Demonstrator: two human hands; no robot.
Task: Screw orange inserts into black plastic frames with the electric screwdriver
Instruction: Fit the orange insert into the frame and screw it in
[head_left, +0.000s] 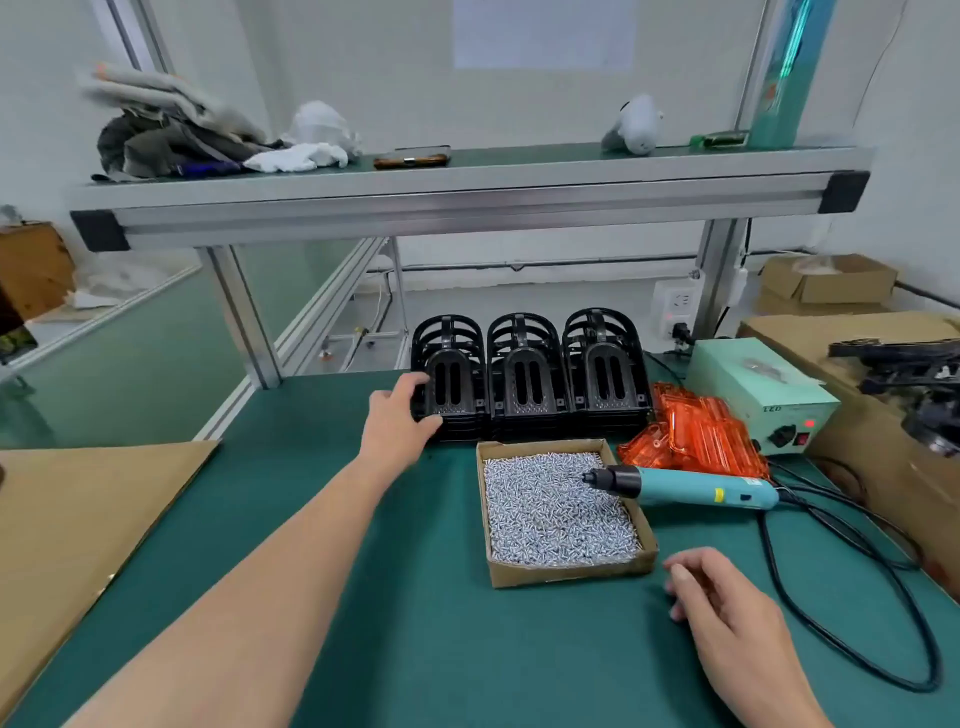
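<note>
Tray (571, 572) is full of screws (545, 509). My left hand (400, 422), 11 o'clock from it, grips the leftmost frame (451, 384); right hand (722, 597) at 4 o'clock sits loosely curled, empty.

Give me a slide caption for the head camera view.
Left hand grips the leftmost black frame stack; right hand rests by the screw box, screwdriver untouched.

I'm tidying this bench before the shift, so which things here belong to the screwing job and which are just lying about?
For the job: black frames, left hand gripping one stack; orange inserts; electric screwdriver; power box; box of screws.

Lying about: crumpled cloths on the shelf; cardboard sheet; cardboard boxes.
</note>
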